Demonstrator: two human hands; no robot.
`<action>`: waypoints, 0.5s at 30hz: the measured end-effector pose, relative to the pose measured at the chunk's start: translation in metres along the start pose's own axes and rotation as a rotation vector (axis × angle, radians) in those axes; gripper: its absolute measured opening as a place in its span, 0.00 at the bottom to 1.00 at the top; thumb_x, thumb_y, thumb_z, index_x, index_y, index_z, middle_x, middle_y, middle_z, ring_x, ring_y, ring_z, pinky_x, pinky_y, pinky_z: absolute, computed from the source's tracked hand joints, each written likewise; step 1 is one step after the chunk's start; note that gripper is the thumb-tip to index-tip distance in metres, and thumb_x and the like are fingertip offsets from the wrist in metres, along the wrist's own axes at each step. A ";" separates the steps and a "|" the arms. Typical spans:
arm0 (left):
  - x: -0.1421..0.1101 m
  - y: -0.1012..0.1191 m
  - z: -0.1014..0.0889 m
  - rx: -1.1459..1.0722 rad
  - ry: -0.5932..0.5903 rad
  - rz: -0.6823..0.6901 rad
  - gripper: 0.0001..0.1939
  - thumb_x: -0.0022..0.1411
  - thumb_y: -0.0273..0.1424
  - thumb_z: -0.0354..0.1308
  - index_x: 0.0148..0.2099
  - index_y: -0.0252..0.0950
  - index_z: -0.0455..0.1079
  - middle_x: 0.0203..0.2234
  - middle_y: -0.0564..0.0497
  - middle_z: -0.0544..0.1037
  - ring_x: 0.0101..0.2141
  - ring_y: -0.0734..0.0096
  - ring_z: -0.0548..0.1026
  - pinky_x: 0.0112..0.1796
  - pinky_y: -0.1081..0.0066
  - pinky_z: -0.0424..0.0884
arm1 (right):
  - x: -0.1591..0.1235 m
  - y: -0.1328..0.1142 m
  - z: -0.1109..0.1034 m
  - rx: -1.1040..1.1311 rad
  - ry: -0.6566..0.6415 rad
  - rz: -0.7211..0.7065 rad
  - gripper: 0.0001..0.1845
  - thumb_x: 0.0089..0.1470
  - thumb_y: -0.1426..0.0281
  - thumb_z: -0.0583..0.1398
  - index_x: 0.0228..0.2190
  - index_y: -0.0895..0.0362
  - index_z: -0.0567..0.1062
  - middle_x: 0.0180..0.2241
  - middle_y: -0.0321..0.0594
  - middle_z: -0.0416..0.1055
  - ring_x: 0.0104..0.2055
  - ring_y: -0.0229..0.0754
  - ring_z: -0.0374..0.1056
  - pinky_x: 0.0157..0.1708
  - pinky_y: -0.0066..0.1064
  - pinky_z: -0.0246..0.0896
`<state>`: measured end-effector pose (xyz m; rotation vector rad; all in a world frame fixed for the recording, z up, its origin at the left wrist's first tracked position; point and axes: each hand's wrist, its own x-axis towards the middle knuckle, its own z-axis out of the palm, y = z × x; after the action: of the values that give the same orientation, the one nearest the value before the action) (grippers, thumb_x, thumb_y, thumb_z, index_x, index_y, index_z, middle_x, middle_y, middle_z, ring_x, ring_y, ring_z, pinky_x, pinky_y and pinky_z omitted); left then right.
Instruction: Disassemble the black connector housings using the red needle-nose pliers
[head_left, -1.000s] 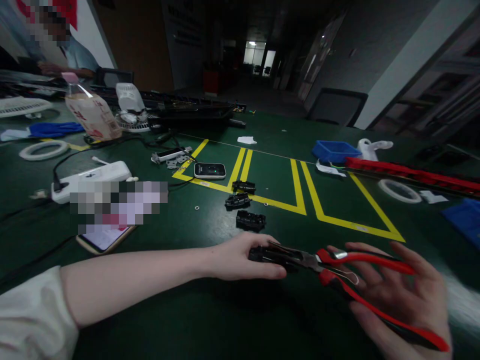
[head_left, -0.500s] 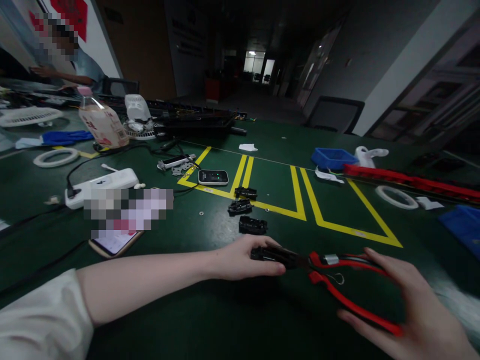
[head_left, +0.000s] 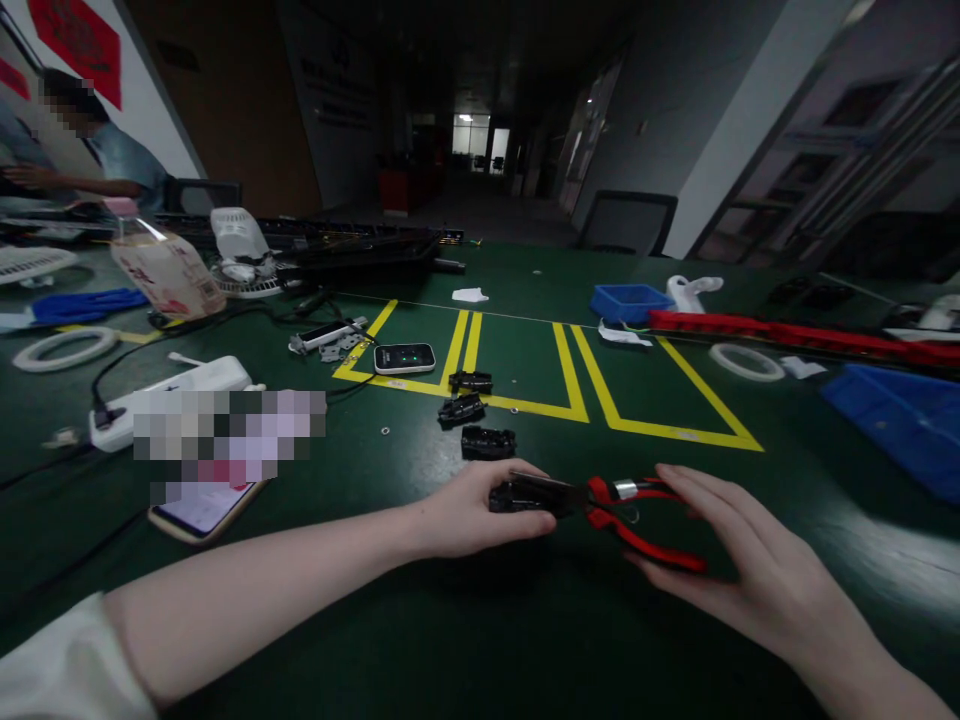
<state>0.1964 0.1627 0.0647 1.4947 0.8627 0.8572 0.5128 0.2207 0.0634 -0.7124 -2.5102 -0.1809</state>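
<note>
In the head view my left hand (head_left: 469, 510) pinches a small black plastic part (head_left: 525, 495) between thumb and fingers. The jaws of the red-handled pliers (head_left: 600, 500) meet the right end of that part; their exact grip there is too dark to tell. My right hand (head_left: 739, 550) has its fingers on the upper handle and its thumb by the lower one, with the handles spread. Just beyond my left hand lie three similar black parts, the nearest black part (head_left: 487, 442) almost touching my knuckles.
A phone (head_left: 217, 490), a white power strip (head_left: 172, 400) and cables lie on the left. A small device with a lit screen (head_left: 405, 358) rests near yellow tape lines (head_left: 570, 375). Blue bins (head_left: 900, 420) and a long red strip (head_left: 795, 335) are at right. Another person (head_left: 112, 160) sits far left.
The pliers' handles have come closer to my left hand, and my right hand has moved left with them. The whole view has shifted slightly. My left hand still holds the black part.
</note>
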 end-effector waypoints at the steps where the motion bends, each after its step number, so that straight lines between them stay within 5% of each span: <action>1: 0.000 0.000 0.001 0.010 0.000 -0.001 0.21 0.64 0.34 0.65 0.57 0.32 0.72 0.50 0.44 0.77 0.51 0.60 0.75 0.54 0.60 0.69 | 0.001 -0.002 0.000 -0.028 -0.009 -0.018 0.40 0.58 0.60 0.63 0.67 0.52 0.58 0.60 0.51 0.68 0.55 0.58 0.72 0.46 0.48 0.76; 8: 0.002 0.000 0.005 0.076 0.055 -0.040 0.21 0.63 0.35 0.66 0.55 0.33 0.72 0.51 0.43 0.78 0.52 0.60 0.75 0.54 0.59 0.69 | 0.009 -0.022 -0.001 -0.254 0.023 -0.132 0.32 0.59 0.64 0.60 0.63 0.55 0.65 0.53 0.49 0.74 0.44 0.49 0.74 0.37 0.40 0.74; 15: 0.007 -0.007 0.006 0.091 0.076 -0.102 0.26 0.61 0.40 0.65 0.58 0.32 0.71 0.46 0.40 0.80 0.32 0.68 0.77 0.28 0.71 0.71 | 0.010 -0.022 0.003 -0.359 0.122 -0.149 0.36 0.55 0.63 0.62 0.63 0.58 0.65 0.53 0.50 0.75 0.41 0.49 0.75 0.35 0.39 0.73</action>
<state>0.2048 0.1661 0.0573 1.4904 1.0369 0.8124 0.4930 0.2076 0.0659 -0.6270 -2.4376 -0.7204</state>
